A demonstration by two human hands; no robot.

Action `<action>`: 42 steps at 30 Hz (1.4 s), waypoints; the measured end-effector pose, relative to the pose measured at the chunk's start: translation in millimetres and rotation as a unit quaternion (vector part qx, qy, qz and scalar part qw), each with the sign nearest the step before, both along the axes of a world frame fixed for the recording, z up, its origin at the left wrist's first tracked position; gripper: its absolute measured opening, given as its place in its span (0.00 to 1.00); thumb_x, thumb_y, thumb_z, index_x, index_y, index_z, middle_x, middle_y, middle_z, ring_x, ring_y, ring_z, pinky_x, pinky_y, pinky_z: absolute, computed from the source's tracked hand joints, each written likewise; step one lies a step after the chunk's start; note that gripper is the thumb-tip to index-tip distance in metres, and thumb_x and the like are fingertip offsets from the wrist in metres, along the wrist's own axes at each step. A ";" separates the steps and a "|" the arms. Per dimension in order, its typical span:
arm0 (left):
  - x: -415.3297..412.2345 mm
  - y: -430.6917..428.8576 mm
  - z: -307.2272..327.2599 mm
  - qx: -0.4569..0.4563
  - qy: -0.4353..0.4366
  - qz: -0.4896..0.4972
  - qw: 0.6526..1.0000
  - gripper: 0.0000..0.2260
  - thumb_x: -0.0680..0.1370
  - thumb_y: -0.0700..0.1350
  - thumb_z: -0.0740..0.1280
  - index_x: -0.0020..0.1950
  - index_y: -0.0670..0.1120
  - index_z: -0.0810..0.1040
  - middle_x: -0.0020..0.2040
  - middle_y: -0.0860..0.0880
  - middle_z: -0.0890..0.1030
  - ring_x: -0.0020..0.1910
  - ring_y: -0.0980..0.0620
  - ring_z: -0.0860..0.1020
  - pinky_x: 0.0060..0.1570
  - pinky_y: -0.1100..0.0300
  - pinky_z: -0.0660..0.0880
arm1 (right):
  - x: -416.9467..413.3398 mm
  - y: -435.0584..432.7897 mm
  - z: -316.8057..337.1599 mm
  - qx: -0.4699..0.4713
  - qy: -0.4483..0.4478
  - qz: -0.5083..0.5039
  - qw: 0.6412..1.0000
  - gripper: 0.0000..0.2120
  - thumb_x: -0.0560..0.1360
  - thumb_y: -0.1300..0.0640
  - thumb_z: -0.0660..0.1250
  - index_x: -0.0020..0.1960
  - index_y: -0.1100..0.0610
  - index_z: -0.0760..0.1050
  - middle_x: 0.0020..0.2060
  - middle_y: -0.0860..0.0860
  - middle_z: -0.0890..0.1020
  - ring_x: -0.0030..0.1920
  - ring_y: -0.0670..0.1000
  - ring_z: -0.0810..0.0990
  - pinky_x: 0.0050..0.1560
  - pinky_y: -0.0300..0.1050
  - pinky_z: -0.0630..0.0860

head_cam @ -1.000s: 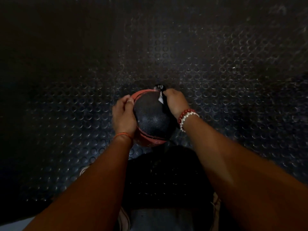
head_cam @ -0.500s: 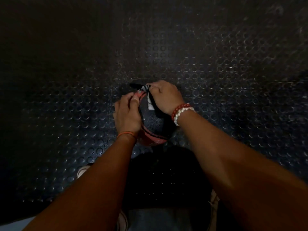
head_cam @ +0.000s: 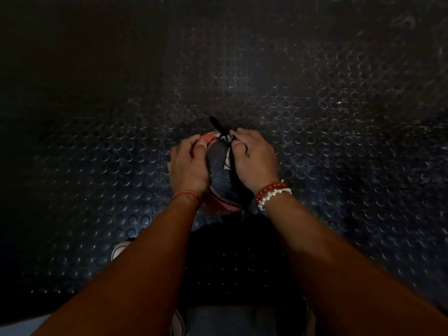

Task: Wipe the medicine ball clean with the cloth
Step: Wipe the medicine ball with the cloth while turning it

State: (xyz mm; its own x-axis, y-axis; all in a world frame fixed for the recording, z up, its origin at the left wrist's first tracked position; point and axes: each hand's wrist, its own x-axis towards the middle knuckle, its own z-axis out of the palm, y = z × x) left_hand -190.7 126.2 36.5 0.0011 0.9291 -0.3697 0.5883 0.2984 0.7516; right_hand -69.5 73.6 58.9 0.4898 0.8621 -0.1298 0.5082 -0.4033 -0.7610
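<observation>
Here the black-and-red medicine ball sits held between both hands above the studded rubber floor — the left hand cupped firmly against its left side, the right hand clenched on the dark cloth, pressing it to the ball's upper right.

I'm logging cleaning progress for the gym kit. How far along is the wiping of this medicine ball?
Done: cannot tell which parts are already clean; the light is dim. In hand: the left hand steadies the medicine ball while the right hand presses the cloth against its upper right side. Left: at least the orange underside.
</observation>
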 end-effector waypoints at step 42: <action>-11.6 2.3 -1.5 0.011 -0.038 0.034 0.999 0.16 0.83 0.51 0.58 0.66 0.48 0.76 0.65 0.47 0.74 0.62 0.53 0.71 0.58 0.64 0.63 | -14.9 -11.5 -25.5 -0.063 0.231 -0.301 0.923 0.18 0.80 0.52 0.56 0.66 0.58 0.74 0.66 0.57 0.73 0.66 0.57 0.71 0.67 0.48 0.65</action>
